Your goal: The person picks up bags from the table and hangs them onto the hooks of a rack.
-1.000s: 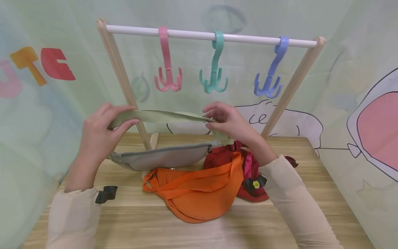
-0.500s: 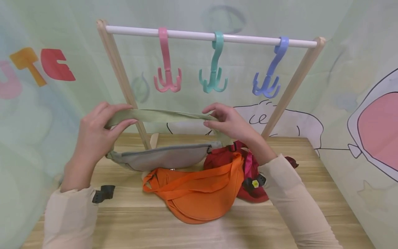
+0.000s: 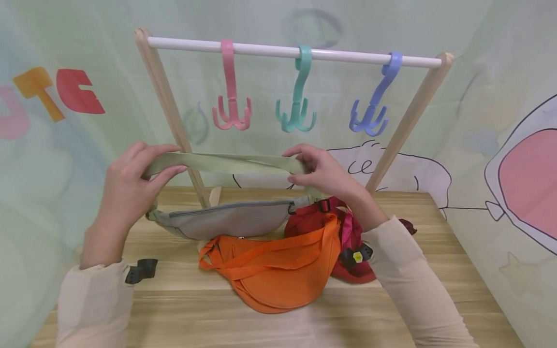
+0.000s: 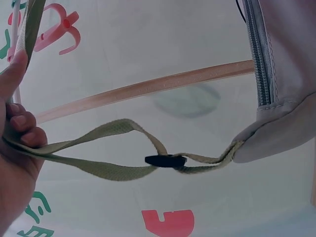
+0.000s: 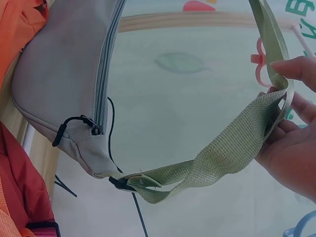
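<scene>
A grey waist bag (image 3: 230,220) hangs below its pale green webbing strap (image 3: 235,164), both hands holding the strap up in front of the rack. On the left, my left hand (image 3: 124,186) pinches the strap between thumb and fingers. My right hand (image 3: 324,170) grips its other end with curled fingers, the webbing folded over at the fingers in the right wrist view. A black buckle (image 4: 166,161) joins strap loop and bag end in the left wrist view. The bag's zipper (image 5: 102,89) is closed along its top edge, with a dark pull at one end.
An orange waist bag (image 3: 287,285) lies on the wooden table (image 3: 209,319) in front, overlapping a dark red bag (image 3: 354,273). Behind stands a wooden rack whose white rail (image 3: 265,49) carries a pink hook (image 3: 232,116), a teal hook (image 3: 297,116) and a blue hook (image 3: 370,116).
My left hand has drifted a little left, drawing the strap out straighter. More webbing now shows at my right hand's fingers. The hooks have swayed slightly left.
</scene>
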`<state>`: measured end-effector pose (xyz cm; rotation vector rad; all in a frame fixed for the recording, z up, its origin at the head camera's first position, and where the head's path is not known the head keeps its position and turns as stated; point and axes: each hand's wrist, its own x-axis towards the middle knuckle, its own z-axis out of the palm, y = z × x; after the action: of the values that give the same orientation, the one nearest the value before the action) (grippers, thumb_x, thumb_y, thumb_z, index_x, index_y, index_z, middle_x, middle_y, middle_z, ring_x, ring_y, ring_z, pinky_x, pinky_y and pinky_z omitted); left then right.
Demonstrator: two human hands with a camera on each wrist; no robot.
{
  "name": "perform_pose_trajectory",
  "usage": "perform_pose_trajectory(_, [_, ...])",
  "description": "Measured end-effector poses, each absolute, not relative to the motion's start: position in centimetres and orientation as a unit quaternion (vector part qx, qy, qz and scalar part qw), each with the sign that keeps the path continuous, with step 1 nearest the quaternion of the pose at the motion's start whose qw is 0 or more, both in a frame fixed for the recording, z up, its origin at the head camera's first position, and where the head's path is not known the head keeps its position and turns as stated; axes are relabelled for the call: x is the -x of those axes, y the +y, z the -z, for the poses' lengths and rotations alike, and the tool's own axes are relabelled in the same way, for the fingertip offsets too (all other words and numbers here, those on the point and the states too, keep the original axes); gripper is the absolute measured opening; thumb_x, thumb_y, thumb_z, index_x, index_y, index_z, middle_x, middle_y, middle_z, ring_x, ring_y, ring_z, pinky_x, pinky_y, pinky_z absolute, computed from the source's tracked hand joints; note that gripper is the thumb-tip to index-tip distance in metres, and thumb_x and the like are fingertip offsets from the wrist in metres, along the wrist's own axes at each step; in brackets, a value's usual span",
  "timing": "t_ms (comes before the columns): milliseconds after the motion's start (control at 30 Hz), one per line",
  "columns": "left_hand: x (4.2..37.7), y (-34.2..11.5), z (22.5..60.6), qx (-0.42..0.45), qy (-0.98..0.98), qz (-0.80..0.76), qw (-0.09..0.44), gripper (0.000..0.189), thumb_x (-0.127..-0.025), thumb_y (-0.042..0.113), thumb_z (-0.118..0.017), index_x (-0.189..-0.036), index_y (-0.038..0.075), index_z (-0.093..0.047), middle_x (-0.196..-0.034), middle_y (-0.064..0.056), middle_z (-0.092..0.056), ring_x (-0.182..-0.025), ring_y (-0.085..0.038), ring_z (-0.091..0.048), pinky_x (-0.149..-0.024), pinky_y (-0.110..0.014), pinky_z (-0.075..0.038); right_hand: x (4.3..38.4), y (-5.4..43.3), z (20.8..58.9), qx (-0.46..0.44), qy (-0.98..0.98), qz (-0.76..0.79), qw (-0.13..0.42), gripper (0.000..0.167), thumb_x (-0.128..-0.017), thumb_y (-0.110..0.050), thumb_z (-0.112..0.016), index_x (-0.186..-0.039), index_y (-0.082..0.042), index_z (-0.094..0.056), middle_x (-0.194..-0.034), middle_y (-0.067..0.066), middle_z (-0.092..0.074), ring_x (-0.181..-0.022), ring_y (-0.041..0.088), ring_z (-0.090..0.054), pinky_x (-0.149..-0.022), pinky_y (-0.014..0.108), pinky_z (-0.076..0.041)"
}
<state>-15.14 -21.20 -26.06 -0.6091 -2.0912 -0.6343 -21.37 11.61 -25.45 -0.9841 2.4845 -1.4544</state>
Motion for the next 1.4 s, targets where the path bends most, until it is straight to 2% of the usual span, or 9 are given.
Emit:
perform_pose_trajectory(67, [15.1, -21.3, 26.0, 0.242, -0.835, 0.255, 0.422, 0.051, -0.081, 0.048, -0.054, -0.102, 0.004, -0.067, -0.074, -0.01, -0.052, -0.059, -0.007, -0.032, -0.054, -0.017, -0.025, 21.3, 11.6, 25.4, 0.326, 0.811, 0.483, 0.047, 0.04, -0.079, -0.003, -0.067, -0.117, -0.005, -0.055, -0.076, 0.008, -0.051, -0.063, 0.017, -0.043, -0.059, 0.026, -0.037])
perform_pose_trajectory(333, [15.2, -21.5, 25.9, 0.236, -0.829, 0.267, 0.43, 0.059, -0.081, 0.056, -0.05, -0.1, 0.003, -0.067, -0.072, -0.01, -0.051, -0.058, -0.004, -0.031, -0.055, -0.014, -0.025, 21.1, 11.3, 25.5, 0.332, 0.767, 0.547, 0.037, 0.034, -0.084, 0.001, -0.061, -0.117, -0.001, -0.051, -0.089, 0.012, -0.06, -0.074, 0.018, -0.055, -0.066, 0.027, -0.045])
perform_pose_trajectory(600, [15.3, -21.4, 25.7, 0.239, -0.837, 0.266, 0.414, 0.059, -0.079, 0.053, -0.052, -0.106, 0.003, -0.066, -0.071, -0.009, -0.05, -0.063, -0.003, -0.031, -0.058, -0.014, -0.024, 21.0, 10.9, 25.4, 0.34, 0.752, 0.564, -0.003, 0.028, -0.088, -0.001, -0.057, -0.115, -0.003, -0.051, -0.08, 0.013, -0.059, -0.068, 0.024, -0.055, -0.061, 0.028, -0.045])
perform_pose_trajectory(700, [15.5, -21.2, 25.5, 0.237, -0.838, 0.267, 0.412, 0.05, -0.08, 0.046, -0.058, -0.108, 0.004, -0.066, -0.074, -0.01, -0.052, -0.064, -0.003, -0.032, -0.058, -0.015, -0.025, 21.0, 10.7, 25.2, 0.343, 0.751, 0.564, -0.02, 0.028, -0.088, -0.002, -0.057, -0.115, -0.003, -0.051, -0.079, 0.016, -0.058, -0.068, 0.028, -0.054, -0.059, 0.028, -0.045])
perform_pose_trajectory(800, [15.6, -20.9, 25.3, 0.233, -0.84, 0.262, 0.414, 0.038, -0.08, 0.026, -0.069, -0.112, 0.005, -0.064, -0.074, -0.011, -0.053, -0.064, -0.006, -0.032, -0.057, -0.018, -0.025, 21.1, 10.3, 25.0, 0.341, 0.754, 0.561, -0.035, 0.028, -0.089, -0.003, -0.057, -0.116, -0.004, -0.051, -0.08, 0.019, -0.057, -0.065, 0.026, -0.052, -0.055, 0.027, -0.044])
perform_pose_trajectory(933, [15.9, -20.4, 24.9, 0.224, -0.842, 0.258, 0.418, 0.045, -0.073, 0.002, -0.075, -0.115, 0.005, -0.062, -0.076, -0.013, -0.054, -0.065, -0.012, -0.034, -0.056, -0.025, -0.025, 21.1, 9.7, 24.6, 0.331, 0.755, 0.564, -0.051, 0.029, -0.089, -0.004, -0.057, -0.117, -0.004, -0.051, -0.08, 0.02, -0.057, -0.063, 0.022, -0.052, -0.051, 0.026, -0.044])
perform_pose_trajectory(1267, [16.5, -19.8, 24.3, 0.199, -0.834, 0.279, 0.433, 0.04, -0.079, 0.002, -0.07, -0.118, 0.004, -0.06, -0.088, -0.02, -0.058, -0.069, -0.022, -0.041, -0.058, -0.026, -0.026, 21.1, 8.1, 23.8, 0.315, 0.746, 0.58, -0.094, 0.028, -0.087, 0.001, -0.058, -0.114, 0.001, -0.052, -0.078, 0.017, -0.058, -0.063, 0.019, -0.054, -0.054, 0.025, -0.045])
perform_pose_trajectory(1400, [16.6, -19.5, 24.2, 0.196, -0.822, 0.286, 0.451, 0.039, -0.078, 0.001, -0.069, -0.116, 0.005, -0.061, -0.085, -0.02, -0.057, -0.069, -0.023, -0.04, -0.059, -0.026, -0.025, 21.0, 7.8, 23.5, 0.303, 0.752, 0.578, -0.097, 0.027, -0.087, -0.001, -0.058, -0.114, 0.001, -0.052, -0.078, 0.014, -0.059, -0.063, 0.02, -0.054, -0.055, 0.025, -0.045])
